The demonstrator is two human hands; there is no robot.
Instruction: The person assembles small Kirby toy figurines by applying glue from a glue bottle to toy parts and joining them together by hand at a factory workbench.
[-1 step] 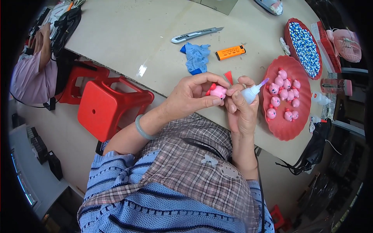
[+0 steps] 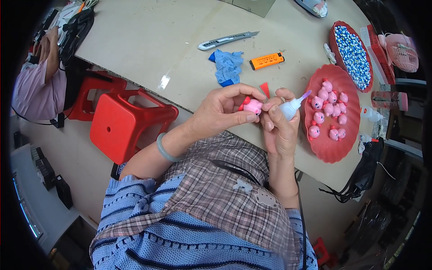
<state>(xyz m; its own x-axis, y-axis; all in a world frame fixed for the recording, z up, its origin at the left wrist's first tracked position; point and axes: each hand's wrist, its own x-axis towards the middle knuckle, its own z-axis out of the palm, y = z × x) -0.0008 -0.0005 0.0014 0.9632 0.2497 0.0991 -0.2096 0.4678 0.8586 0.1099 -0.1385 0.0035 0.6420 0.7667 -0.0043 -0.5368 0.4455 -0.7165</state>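
A small pink figurine with red feet (image 2: 253, 106) is pinched between the thumb and fingers of my left hand (image 2: 220, 108), over the table's near edge. Close beside it, my right hand (image 2: 280, 126) is closed around a white squeeze bottle with a purple nozzle (image 2: 290, 108). The nozzle points up and to the right, away from the figurine. My right thumb and fingertips meet near the figurine's right side; whether they hold a small part there is too small to tell. Several similar pink figurines (image 2: 328, 109) lie on a red scalloped tray (image 2: 330, 150) to the right.
On the table (image 2: 148, 40) lie a utility knife (image 2: 228, 40), a blue crumpled cloth (image 2: 228, 66), an orange lighter (image 2: 267, 61) and a small red piece (image 2: 264, 89). A second red tray (image 2: 333, 38) holds many blue-and-white pieces. Red stools (image 2: 112, 128) stand left, near another person (image 2: 38, 92).
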